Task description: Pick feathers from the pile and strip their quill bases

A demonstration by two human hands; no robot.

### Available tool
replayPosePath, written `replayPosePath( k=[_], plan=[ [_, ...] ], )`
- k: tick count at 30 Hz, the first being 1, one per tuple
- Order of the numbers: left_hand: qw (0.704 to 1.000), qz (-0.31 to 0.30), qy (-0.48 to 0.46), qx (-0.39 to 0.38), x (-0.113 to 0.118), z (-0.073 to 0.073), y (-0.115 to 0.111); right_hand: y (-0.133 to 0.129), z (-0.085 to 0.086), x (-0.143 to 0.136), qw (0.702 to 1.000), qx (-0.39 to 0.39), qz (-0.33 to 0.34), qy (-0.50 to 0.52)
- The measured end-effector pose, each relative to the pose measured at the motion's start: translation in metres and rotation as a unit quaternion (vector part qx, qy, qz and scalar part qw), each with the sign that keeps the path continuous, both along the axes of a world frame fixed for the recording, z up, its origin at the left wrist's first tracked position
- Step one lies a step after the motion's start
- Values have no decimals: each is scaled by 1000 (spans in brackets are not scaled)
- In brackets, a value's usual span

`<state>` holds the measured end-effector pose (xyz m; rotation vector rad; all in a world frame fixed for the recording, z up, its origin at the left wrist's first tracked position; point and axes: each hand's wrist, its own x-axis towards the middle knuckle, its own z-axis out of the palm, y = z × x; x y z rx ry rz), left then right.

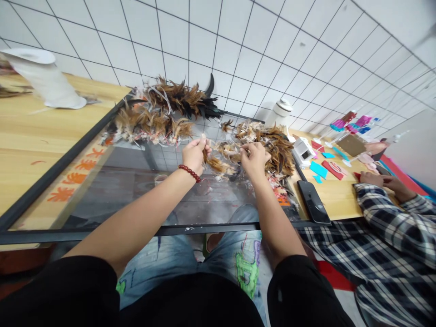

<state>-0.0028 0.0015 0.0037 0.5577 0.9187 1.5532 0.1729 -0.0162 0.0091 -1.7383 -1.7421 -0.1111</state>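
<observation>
In the head view my left hand point(195, 154), with a dark red bead bracelet point(190, 173) at the wrist, pinches a small bunch of brown feathers point(216, 164) by its pale end. My right hand point(254, 159) is closed in a pinch just to the right, beside a heap of brown and white feathers point(279, 147). What lies between its fingertips is too small to make out. Small loose feather tufts are between the two hands. Farther left lie a brown feather bundle point(153, 125) and a darker brown-black one point(184, 97) behind it.
Under the feathers is a dark-framed glass panel point(119, 181) on a wooden table point(20, 150). A white spool point(44, 79) stands left. At right are a phone point(313, 202), a white bottle point(279, 111), coloured cut pieces point(318, 169) and another person's hands point(391, 181).
</observation>
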Motion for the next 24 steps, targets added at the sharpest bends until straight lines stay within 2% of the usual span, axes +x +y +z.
replayPosePath(
  k=[2,4,6,9,11,14,16,19,21,24],
  plan=[
    [1000,2,3,3,0,-1,1,-4,3,-2,994,-22,100,-24],
    [1000,4,4,1,0,-1,1,-8,4,-6,977,-68,197,-50],
    [1000,7,6,1,0,-2,3,-10,4,-10,963,-100,240,-71],
    [1000,12,11,11,0,-3,3,-10,1,-11,955,-128,254,-82],
    [1000,10,11,17,0,-3,3,-6,-2,-8,958,-137,246,-51],
    [1000,7,9,17,0,-2,2,4,-8,-3,967,-129,195,103],
    [1000,4,9,15,0,-1,2,11,-12,-1,944,-129,170,253],
    [1000,-5,12,7,-1,1,0,17,-17,-1,875,-148,173,428],
    [1000,-23,18,-3,0,2,-1,18,-18,-3,844,-156,173,483],
    [995,-88,37,-10,1,3,-5,17,-18,-5,828,-149,169,514]
  ],
)
